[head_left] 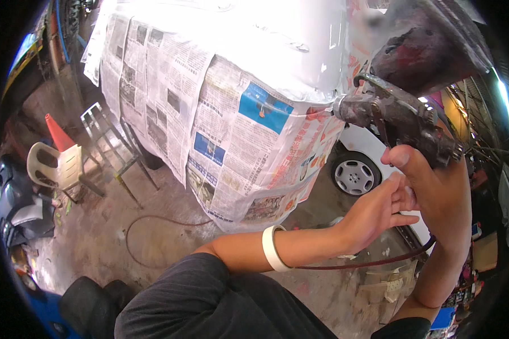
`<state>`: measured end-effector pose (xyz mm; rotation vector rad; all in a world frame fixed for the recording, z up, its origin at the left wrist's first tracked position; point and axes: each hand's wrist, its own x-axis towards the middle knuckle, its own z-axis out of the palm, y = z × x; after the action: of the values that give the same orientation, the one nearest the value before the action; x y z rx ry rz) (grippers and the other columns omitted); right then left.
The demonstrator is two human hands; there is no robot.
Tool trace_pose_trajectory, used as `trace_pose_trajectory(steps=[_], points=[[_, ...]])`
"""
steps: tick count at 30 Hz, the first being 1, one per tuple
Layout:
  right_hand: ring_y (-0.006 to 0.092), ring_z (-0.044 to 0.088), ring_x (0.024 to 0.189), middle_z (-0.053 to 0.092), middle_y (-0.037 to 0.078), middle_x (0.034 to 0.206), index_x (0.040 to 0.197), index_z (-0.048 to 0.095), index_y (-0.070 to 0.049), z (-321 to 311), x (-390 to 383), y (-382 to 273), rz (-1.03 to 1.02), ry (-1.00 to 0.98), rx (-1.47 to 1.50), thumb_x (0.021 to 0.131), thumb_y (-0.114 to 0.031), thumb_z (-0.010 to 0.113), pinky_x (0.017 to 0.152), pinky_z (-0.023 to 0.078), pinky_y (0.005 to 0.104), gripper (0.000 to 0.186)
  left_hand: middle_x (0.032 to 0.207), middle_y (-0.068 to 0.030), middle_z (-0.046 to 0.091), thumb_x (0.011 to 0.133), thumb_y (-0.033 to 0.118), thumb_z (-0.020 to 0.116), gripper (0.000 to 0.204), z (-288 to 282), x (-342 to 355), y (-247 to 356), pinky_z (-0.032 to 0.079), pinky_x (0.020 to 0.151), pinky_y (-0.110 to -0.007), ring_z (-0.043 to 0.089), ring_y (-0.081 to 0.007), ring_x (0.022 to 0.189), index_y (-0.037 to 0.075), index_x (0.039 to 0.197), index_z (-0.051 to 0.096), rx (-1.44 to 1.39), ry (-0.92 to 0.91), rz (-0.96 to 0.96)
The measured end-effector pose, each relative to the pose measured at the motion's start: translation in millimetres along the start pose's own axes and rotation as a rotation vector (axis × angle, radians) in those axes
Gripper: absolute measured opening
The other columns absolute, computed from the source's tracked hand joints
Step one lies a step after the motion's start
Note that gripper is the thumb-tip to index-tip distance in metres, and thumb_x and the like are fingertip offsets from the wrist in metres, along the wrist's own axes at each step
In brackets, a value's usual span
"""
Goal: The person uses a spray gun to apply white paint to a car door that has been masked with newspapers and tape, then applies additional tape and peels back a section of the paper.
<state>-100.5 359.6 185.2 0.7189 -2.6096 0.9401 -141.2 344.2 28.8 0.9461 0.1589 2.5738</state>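
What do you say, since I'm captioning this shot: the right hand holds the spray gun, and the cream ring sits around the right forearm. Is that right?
Not quite: the cream ring sits around the left forearm, not the right, as the head view shows. The right hand does hold the spray gun.

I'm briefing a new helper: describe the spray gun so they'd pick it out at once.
Find the newspaper hanging below the white bodywork. By its upper right corner, the right hand grips the spray gun. Unlike the pale newspaper, it is dark, grimy metal, with a ridged round nozzle pointing left.
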Motion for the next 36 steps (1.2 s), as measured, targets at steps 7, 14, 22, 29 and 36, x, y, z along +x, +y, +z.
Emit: trace_pose_trajectory(steps=[7,14,22,29,36], points=[[0.0076,0.057,0.066,0.063,0.000,0.076,0.101,0.065,-0.001,2,47,-15,-0.089,0.121,-0.234,0.089,-0.034,0.074,0.057,0.044,0.0240,0.036,0.141,-0.0110,0.054,0.109,0.046,0.026,0.056,21,31,41,0.042,0.109,-0.043,0.053,-0.0231,0.130,0.005,0.146,0.039,-0.067,-0.108,0.078],[0.0069,0.047,0.043,0.059,0.000,0.068,0.087,0.064,-0.003,-34,112,-46,-0.111,0.139,-0.546,0.092,-0.052,0.066,0.041,0.034,0.0235,0.050,0.124,-0.0159,0.058,0.109,0.049,0.032,0.055,40,58,78,0.046,0.103,-0.043,0.057,-0.0266,0.117,0.002,0.134,0.046,-0.028,-0.029,0.190],[0.0084,0.052,0.040,0.060,0.002,0.065,0.085,0.064,-0.002,-15,140,-94,-0.409,0.430,-0.504,0.097,-0.034,0.062,0.036,0.040,0.0239,0.034,0.123,-0.0175,0.057,0.108,0.049,0.033,0.057,46,65,97,0.047,0.102,-0.043,0.057,-0.0265,0.115,0.000,0.134,0.044,0.019,0.022,0.204],[0.0085,0.052,0.040,0.059,0.002,0.064,0.085,0.063,-0.001,-8,154,-103,-0.403,0.401,-0.421,0.097,-0.031,0.064,0.037,0.040,0.0233,0.032,0.126,-0.0202,0.055,0.108,0.052,0.032,0.065,50,66,109,0.047,0.103,-0.043,0.056,-0.0288,0.117,-0.004,0.140,0.038,0.057,0.033,0.231],[0.0105,0.054,0.040,0.063,0.005,0.064,0.090,0.065,0.001,7,134,-111,-0.184,0.236,-0.646,0.098,-0.038,0.064,0.039,0.042,0.0251,0.040,0.126,-0.0199,0.056,0.107,0.053,0.031,0.066,55,74,112,0.046,0.102,-0.043,0.056,-0.0287,0.116,-0.003,0.141,0.039,-0.049,-0.032,0.255]])
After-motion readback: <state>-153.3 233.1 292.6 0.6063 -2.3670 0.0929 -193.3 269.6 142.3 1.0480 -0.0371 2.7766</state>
